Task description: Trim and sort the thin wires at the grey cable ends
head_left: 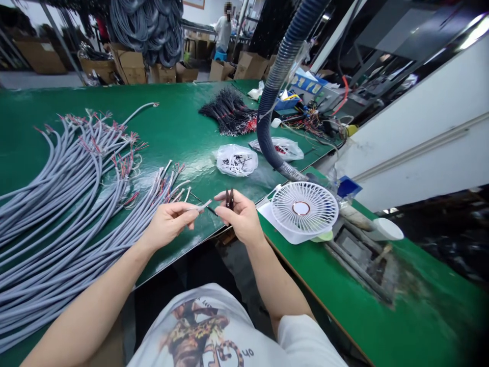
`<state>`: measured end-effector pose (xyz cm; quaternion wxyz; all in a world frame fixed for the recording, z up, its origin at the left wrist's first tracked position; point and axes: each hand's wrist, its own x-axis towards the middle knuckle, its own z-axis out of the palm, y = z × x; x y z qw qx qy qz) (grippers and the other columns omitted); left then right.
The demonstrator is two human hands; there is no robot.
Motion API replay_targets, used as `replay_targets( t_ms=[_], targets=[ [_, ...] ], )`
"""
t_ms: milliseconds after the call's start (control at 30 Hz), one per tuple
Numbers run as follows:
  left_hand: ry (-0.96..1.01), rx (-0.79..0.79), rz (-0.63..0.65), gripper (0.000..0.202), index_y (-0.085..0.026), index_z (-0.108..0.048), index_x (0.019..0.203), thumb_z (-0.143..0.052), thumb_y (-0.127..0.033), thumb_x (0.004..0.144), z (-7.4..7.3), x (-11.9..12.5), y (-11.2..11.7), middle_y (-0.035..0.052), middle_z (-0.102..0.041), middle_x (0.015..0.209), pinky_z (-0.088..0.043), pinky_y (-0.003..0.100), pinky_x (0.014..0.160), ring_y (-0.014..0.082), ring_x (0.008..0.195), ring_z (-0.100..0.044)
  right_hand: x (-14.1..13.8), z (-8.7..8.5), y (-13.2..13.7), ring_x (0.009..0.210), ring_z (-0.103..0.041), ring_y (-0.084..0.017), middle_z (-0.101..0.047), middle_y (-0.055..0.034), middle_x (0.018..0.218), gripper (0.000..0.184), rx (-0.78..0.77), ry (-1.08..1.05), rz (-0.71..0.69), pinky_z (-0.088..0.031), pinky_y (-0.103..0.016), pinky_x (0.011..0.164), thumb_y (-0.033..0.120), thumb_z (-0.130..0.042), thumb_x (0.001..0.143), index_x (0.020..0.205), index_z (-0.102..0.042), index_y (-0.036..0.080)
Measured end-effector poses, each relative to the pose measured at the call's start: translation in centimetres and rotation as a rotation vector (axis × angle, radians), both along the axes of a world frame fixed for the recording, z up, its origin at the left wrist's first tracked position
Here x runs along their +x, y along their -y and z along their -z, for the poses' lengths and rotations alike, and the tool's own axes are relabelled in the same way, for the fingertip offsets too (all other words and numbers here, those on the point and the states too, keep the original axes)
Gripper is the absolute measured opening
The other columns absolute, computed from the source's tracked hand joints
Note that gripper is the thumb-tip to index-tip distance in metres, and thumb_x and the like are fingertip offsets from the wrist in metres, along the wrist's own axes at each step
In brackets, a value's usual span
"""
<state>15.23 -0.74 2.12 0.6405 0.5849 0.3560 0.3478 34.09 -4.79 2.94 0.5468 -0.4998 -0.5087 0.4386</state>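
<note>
My left hand pinches the stripped end of a grey cable just above the near edge of the green table. My right hand is closed on several small dark tube pieces that stick up between thumb and fingers, close to the cable tip. A thin dark wire runs between the two hands. A big fan of grey cables with red and white stripped ends lies on the table to the left.
A white desk fan sits right of my hands. A blue-grey suction hose curves down behind it. Two plastic bags of small parts, a bundle of black wires, cardboard boxes and a distant person are farther back.
</note>
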Motion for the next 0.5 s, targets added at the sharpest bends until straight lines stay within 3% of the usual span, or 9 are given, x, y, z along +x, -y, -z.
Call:
replay_targets(
  t_ms=[133, 233, 333, 433, 500],
  targets=[
    [-0.049, 0.043, 0.078, 0.037, -0.010, -0.065, 0.073, -0.065, -0.047, 0.078, 0.0, 0.4, 0.3, 0.0008, -0.060, 0.056, -0.028, 0.017, 0.037, 0.0038, 0.037, -0.041, -0.8, -0.2, 1.0, 0.056, -0.044, -0.007, -0.053, 0.0035, 0.065, 0.017, 0.137, 0.138, 0.088, -0.038, -0.021, 0.054, 0.032, -0.070, 0.075, 0.080, -0.064, 0.016],
    [0.029, -0.077, 0.129, 0.041, -0.012, -0.062, 0.078, -0.060, -0.052, 0.081, 0.2, 0.5, -0.4, 0.0038, -0.066, 0.063, -0.035, 0.018, 0.040, 0.0073, 0.039, -0.051, -0.8, -0.3, 1.6, 0.058, -0.045, -0.008, -0.057, 0.0019, 0.068, 0.014, 0.228, 0.230, 0.116, -0.039, -0.021, 0.057, 0.029, -0.069, 0.077, 0.077, -0.064, 0.016],
    [0.058, -0.219, 0.281, 0.041, -0.011, -0.062, 0.079, -0.062, -0.052, 0.079, -0.2, 0.7, -1.4, 0.0067, -0.069, 0.067, -0.039, 0.020, 0.041, 0.0104, 0.042, -0.056, -0.6, -0.5, 2.3, 0.058, -0.047, -0.008, -0.060, 0.0007, 0.071, 0.012, 0.291, 0.252, 0.067, -0.040, -0.021, 0.057, 0.027, -0.067, 0.079, 0.079, -0.064, 0.015],
    [-0.009, -0.254, 0.466, 0.038, -0.010, -0.066, 0.079, -0.065, -0.048, 0.077, -0.9, 1.0, -2.2, 0.0069, -0.069, 0.067, -0.037, 0.019, 0.040, 0.0081, 0.041, -0.052, -0.4, -0.8, 2.8, 0.058, -0.047, -0.008, -0.059, 0.0002, 0.072, 0.013, 0.313, 0.254, 0.041, -0.041, -0.022, 0.058, 0.028, -0.065, 0.080, 0.079, -0.063, 0.015],
    [-0.061, -0.225, 0.522, 0.036, -0.010, -0.066, 0.072, -0.067, -0.046, 0.076, -1.3, 1.4, -2.5, 0.0045, -0.066, 0.060, -0.031, 0.019, 0.039, 0.0054, 0.038, -0.045, -0.2, -0.9, 3.1, 0.060, -0.046, -0.008, -0.057, 0.0003, 0.071, 0.015, 0.298, 0.269, 0.043, -0.042, -0.022, 0.060, 0.030, -0.064, 0.081, 0.078, -0.062, 0.015]
  ],
)
